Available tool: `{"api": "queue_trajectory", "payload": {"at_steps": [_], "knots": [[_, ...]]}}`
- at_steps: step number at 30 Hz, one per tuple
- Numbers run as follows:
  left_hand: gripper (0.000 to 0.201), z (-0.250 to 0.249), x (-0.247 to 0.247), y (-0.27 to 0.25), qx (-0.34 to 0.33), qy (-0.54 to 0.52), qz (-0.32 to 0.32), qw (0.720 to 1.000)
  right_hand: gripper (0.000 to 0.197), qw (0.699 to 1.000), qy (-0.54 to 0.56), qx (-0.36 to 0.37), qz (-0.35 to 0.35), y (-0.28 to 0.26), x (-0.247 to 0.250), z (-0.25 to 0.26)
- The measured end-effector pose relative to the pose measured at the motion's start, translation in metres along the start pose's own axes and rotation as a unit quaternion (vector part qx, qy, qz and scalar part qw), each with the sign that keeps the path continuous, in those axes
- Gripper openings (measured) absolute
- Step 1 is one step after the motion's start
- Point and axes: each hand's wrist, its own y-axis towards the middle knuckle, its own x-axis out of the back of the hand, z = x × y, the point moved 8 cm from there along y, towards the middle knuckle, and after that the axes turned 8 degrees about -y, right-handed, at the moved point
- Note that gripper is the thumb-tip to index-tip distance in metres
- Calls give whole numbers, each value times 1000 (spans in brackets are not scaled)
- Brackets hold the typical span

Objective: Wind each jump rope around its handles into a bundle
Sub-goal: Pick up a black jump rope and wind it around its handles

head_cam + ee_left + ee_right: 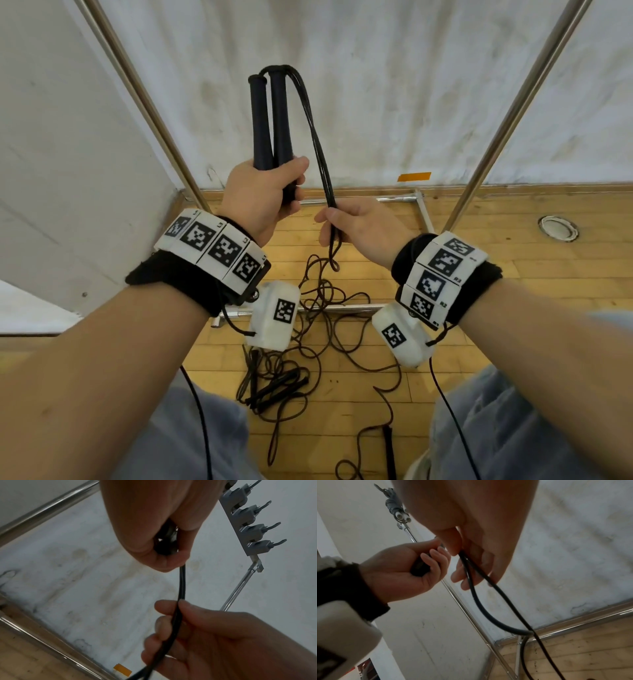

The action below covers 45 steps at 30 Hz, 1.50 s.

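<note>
My left hand (pixel 263 192) grips two black jump rope handles (pixel 270 120) side by side, upright, tops pointing away. From their far ends a doubled black cord (pixel 317 144) arcs down to my right hand (pixel 346 222), which pinches both strands between thumb and fingers. In the left wrist view the cord (pixel 180 588) runs from the left hand (pixel 164 555) to the right hand (pixel 188 628). In the right wrist view the right hand (pixel 467 555) holds the cord (pixel 488 588) beside the left hand (pixel 406 568). Below, the cord hangs in a loop.
More black cord and other rope handles (pixel 277 383) lie tangled on the wooden floor (pixel 513 274) between my knees. Another handle (pixel 388 445) lies lower right. Metal frame poles (pixel 157 113) rise left and right against a white wall (pixel 376 85).
</note>
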Motion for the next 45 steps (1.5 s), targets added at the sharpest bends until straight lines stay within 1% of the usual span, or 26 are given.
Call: {"api": "queue_trajectory", "payload": {"at_steps": [3, 4, 5, 7, 9, 11, 16, 18, 20, 22, 24, 25, 26, 28, 30, 31, 32, 34, 35, 36, 39, 40, 41, 42, 44, 45], "knots": [[15, 0, 7, 2, 7, -11, -33, 999, 25, 998, 1, 8, -59, -2, 6, 0], [16, 0, 8, 2, 15, -20, -39, 999, 26, 998, -4, 9, -69, -3, 7, 0], [18, 2, 7, 3, 28, -26, -38, 999, 26, 998, -4, 9, -62, -4, 4, 0], [25, 9, 5, 3, 58, -16, -22, 998, 28, 999, -20, 10, -23, -5, -6, 0], [28, 16, -4, 1, 90, -15, 18, 996, 31, 998, -58, 15, 7, -7, -17, -1], [25, 21, -12, -2, 112, -52, 48, 991, 32, 998, -61, 17, 24, -9, -26, -1], [19, 19, -13, -4, 121, -123, 47, 984, 35, 998, -49, 14, 45, -8, -33, 0], [17, 14, -10, -2, 104, -142, 28, 984, 40, 997, -66, 9, 49, -8, -34, -1], [14, 4, 1, 3, 61, -147, -26, 987, 41, 994, -98, 4, 45, -8, -34, -3], [10, -8, 15, 7, 9, -127, -92, 988, 38, 993, -112, 8, 31, -8, -32, -5], [8, -16, 29, 8, -37, -67, -142, 987, 31, 988, -152, 21, 8, -7, -25, -4], [9, -19, 34, 9, -55, -28, -156, 986, 25, 983, -183, 27, 0, -7, -21, -2], [9, -21, 37, 10, -70, 13, -161, 984, 20, 977, -212, 33, 1, -7, -18, -1], [9, -25, 43, 12, -97, 111, -163, 976, 21, 964, -262, 40, 25, -7, -14, 1], [4, -29, 46, 14, -120, 230, -156, 953, 27, 954, -294, 37, 39, -7, -8, 2], [11, -28, 48, 16, -118, 290, -145, 939, 29, 952, -301, 39, 31, -6, -2, 3], [18, -24, 49, 18, -108, 351, -126, 922, 29, 951, -305, 45, 16, -5, 6, 4], [24, -12, 47, 20, -77, 472, -80, 874, 25, 947, -316, 59, -18, -3, 21, 8], [25, -5, 44, 19, -58, 510, -51, 857, 22, 945, -320, 62, -33, -3, 27, 8], [27, 4, 41, 18, -36, 524, -18, 851, 21, 942, -325, 62, -47, -2, 33, 9], [32, 26, 29, 9, 27, 504, 85, 859, 28, 937, -331, 58, -91, -1, 48, 10], [35, 30, 23, 6, 35, 504, 115, 856, 27, 939, -323, 58, -103, -1, 52, 11], [39, 33, 18, 4, 39, 518, 141, 843, 26, 940, -317, 61, -110, -1, 55, 13], [45, 36, 14, 1, 39, 550, 160, 819, 25, 940, -314, 66, -114, -2, 56, 15], [53, 44, 6, -4, 33, 640, 181, 746, 26, 939, -312, 88, -113, -4, 52, 22], [54, 49, 2, -7, 26, 674, 188, 714, 26, 938, -310, 107, -114, -7, 48, 28]]}}
